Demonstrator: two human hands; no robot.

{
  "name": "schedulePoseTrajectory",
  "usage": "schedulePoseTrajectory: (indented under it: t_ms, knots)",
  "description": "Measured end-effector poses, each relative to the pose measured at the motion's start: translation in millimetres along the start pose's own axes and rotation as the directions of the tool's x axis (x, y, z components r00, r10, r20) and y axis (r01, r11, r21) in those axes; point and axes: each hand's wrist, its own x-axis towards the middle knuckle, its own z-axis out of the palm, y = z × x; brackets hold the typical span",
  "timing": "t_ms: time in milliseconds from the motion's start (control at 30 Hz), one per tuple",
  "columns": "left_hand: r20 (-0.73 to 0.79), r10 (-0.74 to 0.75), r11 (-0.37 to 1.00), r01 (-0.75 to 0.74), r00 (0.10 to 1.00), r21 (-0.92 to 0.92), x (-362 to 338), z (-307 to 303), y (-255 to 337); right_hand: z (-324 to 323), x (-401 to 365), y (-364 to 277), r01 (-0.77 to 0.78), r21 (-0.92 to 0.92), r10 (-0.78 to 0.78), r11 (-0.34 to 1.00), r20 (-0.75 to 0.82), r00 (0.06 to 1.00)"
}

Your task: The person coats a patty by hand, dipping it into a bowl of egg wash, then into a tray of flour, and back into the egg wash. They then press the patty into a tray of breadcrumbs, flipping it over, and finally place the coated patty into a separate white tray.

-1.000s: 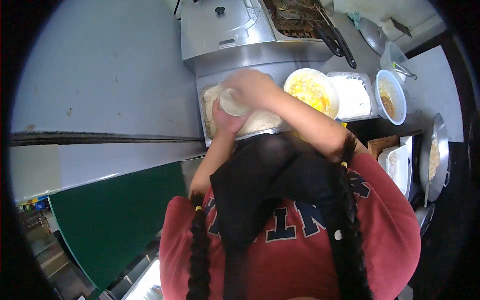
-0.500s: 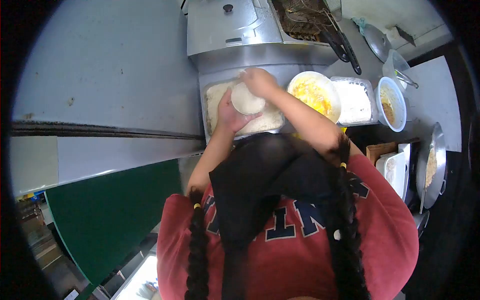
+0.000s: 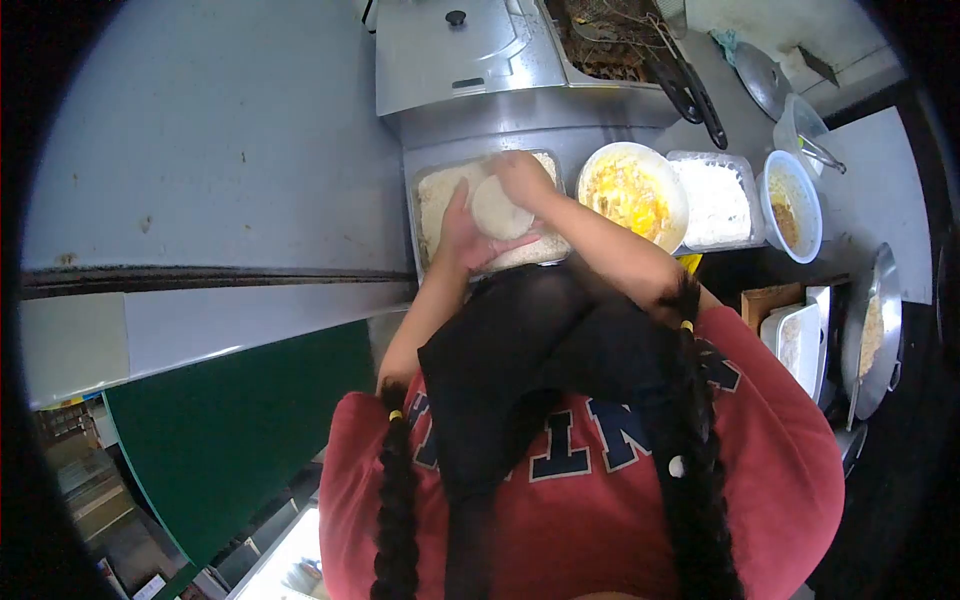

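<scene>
A round, pale piece coated in crumbs [image 3: 502, 209] rests in my left hand [image 3: 466, 235], whose thumb and fingers spread around its left and lower edges. My right hand [image 3: 521, 180] is at the upper right edge of the piece, its fingers bent and smeared by motion. Both hands are over a metal tray of pale crumbs [image 3: 433, 212]. To the right stands a white bowl of yellow, egg-like liquid [image 3: 628, 195], and beside it a clear container of white powder [image 3: 715, 200].
A fryer with a metal lid [image 3: 455, 50] and black-handled baskets [image 3: 690, 90] stands behind the tray. At the right are a blue-rimmed bowl [image 3: 790, 207], a large metal pan [image 3: 872, 330] and a white tray [image 3: 797, 345].
My right hand has moved slightly down and to the right at the round piece. The whole view has shifted slightly.
</scene>
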Motion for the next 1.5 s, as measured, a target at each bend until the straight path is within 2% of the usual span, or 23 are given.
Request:
schedulePoseTrajectory:
  t_ms: [133, 200, 267, 333, 400, 467, 533, 600, 733, 800, 867, 900, 967, 1000, 1100, 1167, 1200, 1267, 1333, 1400, 1433, 1467, 1500]
  knots:
    - [0.034, -0.038, 0.977, 0.044, 0.999, -0.208, 17.4, -33.9, -11.0, -17.3, 10.0, -4.9, -0.098, -0.049, 0.098, 0.994, -0.020, 0.995]
    - [0.370, -0.168, 0.952, 0.248, 0.914, -0.181, 28.1, -58.1, -5.5, -20.3, 18.9, -0.9, -0.068, -0.072, 0.068, 0.995, 0.003, 0.998]
    - [0.485, -0.198, 0.946, 0.296, 0.852, -0.134, 40.4, -74.8, -5.2, -9.7, 39.7, 23.4, 0.308, -0.140, -0.278, 0.941, 0.201, 0.939]
    - [0.590, -0.230, 0.936, 0.341, 0.774, -0.082, 34.9, -58.5, -3.6, -15.6, 13.2, -6.2, 0.150, -0.116, -0.136, 0.982, 0.121, 0.983]
    - [-0.017, -0.077, 0.997, 0.078, 0.997, 0.014, 4.6, 4.6, -2.5, -11.3, 2.1, -6.8, -0.011, -0.081, 0.015, 0.997, 0.048, 0.999]
    - [-0.045, -0.034, 0.999, 0.032, 0.998, -0.028, 4.3, 6.4, -11.4, 5.3, 5.1, 21.7, -0.067, 0.074, 0.072, 0.995, -0.066, 0.995]
    - [-0.069, 0.007, 0.998, -0.012, 0.998, -0.064, 10.9, -5.8, -9.9, -7.7, 9.5, 13.3, -0.105, 0.077, 0.104, 0.991, 0.020, 0.994]
    - [0.090, -0.178, 0.984, 0.175, 0.980, 0.042, 23.6, -42.4, -7.0, -17.9, 11.4, 4.9, -0.158, 0.078, 0.149, 0.984, 0.108, 0.983]
    - [0.420, -0.340, 0.928, 0.373, 0.842, 0.003, 35.8, -54.0, -5.6, -4.2, 23.6, 15.6, 0.168, -0.048, -0.153, 0.985, 0.222, 0.963]
    - [0.011, -0.164, 0.982, 0.163, 0.986, 0.091, 18.5, -17.4, -5.8, 14.8, 22.5, 40.8, 0.243, -0.109, -0.210, 0.964, 0.249, 0.945]
    - [-0.062, -0.138, 0.989, 0.141, 0.988, 0.038, 3.9, 14.7, -10.0, 26.6, 19.5, 59.0, 0.472, -0.290, -0.485, 0.833, 0.031, 0.874]
    - [-0.135, -0.117, 0.993, 0.117, 0.984, -0.012, 0.7, 21.8, -11.2, 22.6, 18.1, 57.4, 0.475, -0.289, -0.487, 0.831, 0.033, 0.873]
    - [-0.146, -0.112, 0.993, 0.107, 0.983, -0.046, 6.9, 11.0, -13.6, 3.0, 15.7, 40.4, -0.085, 0.045, 0.077, 0.995, 0.152, 0.985]
    - [-0.158, -0.112, 0.991, 0.100, 0.981, -0.084, 12.3, 1.8, -15.9, -7.1, 16.9, 27.6, -0.086, 0.045, 0.079, 0.995, 0.151, 0.985]
    - [0.034, -0.220, 0.959, 0.209, 0.975, 0.191, 29.8, -36.6, -13.0, -17.2, 25.9, 12.0, 0.041, -0.044, -0.028, 0.998, 0.263, 0.964]
    - [-0.062, -0.223, 0.941, 0.231, 0.973, 0.245, 23.0, -11.8, -15.9, -3.4, 42.6, 34.1, 0.595, -0.178, -0.529, 0.784, 0.312, 0.790]
    - [-0.156, -0.223, 0.919, 0.261, 0.962, 0.297, 21.2, -2.2, -16.9, -5.7, 38.3, 26.9, 0.592, -0.180, -0.527, 0.786, 0.307, 0.792]
    - [-0.135, -0.267, 0.909, 0.296, 0.954, 0.293, 19.9, -2.5, -13.5, -12.4, 22.4, 6.6, 0.421, -0.224, -0.286, 0.879, 0.459, 0.841]
    - [-0.113, -0.302, 0.902, 0.322, 0.947, 0.288, 22.6, -18.4, -8.8, -1.7, 22.5, 27.1, 0.483, -0.224, -0.377, 0.846, 0.390, 0.840]
    - [0.263, -0.352, 0.933, 0.315, 0.898, 0.173, 30.6, -49.8, -11.4, 4.7, 23.6, 38.0, 0.543, -0.231, -0.465, 0.808, 0.318, 0.827]
    - [0.263, -0.354, 0.933, 0.318, 0.898, 0.171, 22.7, -23.8, -11.4, 4.7, 18.9, 33.0, 0.198, -0.183, -0.174, 0.963, 0.139, 0.975]
    - [0.053, -0.290, 0.951, 0.281, 0.956, 0.129, 14.8, 4.3, -13.6, 3.6, 14.2, 28.4, -0.165, -0.069, 0.164, 0.984, -0.016, 0.986]
    - [-0.162, -0.216, 0.967, 0.234, 0.963, 0.098, 8.9, 25.2, -15.1, -3.0, 6.2, 17.2, -0.165, -0.069, 0.164, 0.984, -0.015, 0.986]
